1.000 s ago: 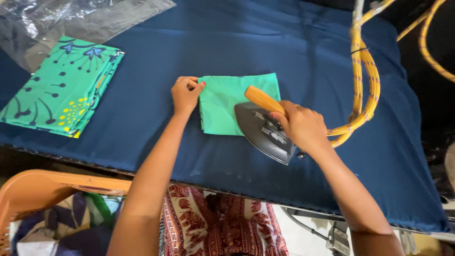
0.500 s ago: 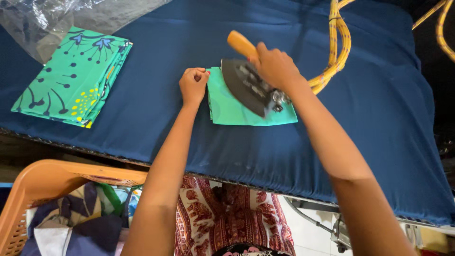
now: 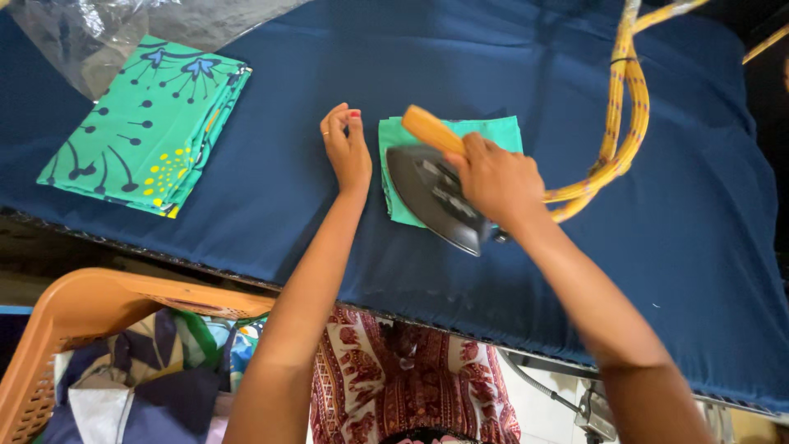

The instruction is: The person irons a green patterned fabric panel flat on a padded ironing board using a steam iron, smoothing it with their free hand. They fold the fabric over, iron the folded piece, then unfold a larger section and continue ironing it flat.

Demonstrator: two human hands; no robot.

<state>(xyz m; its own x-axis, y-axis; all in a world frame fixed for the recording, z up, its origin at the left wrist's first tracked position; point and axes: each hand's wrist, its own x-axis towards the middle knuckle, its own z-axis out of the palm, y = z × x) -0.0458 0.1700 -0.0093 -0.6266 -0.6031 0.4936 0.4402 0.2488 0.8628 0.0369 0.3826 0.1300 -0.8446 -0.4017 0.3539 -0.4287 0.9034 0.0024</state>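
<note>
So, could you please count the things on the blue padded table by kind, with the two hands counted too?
Hands: 2, left hand and right hand
Irons: 1, dark iron with a wooden handle
Plain green folded cloths: 1
Patterned green folded cloths: 1
Yellow braided cords: 1
Clear plastic sheets: 1
Total: 7

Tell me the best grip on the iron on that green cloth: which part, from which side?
Grip the iron by its orange handle, coming from above. The handle runs along the top of the dark body, raised clear of the hot soleplate, which faces down on the green folded cloth. The right hand already wraps it that way; the left hand rests beside the cloth.
</note>
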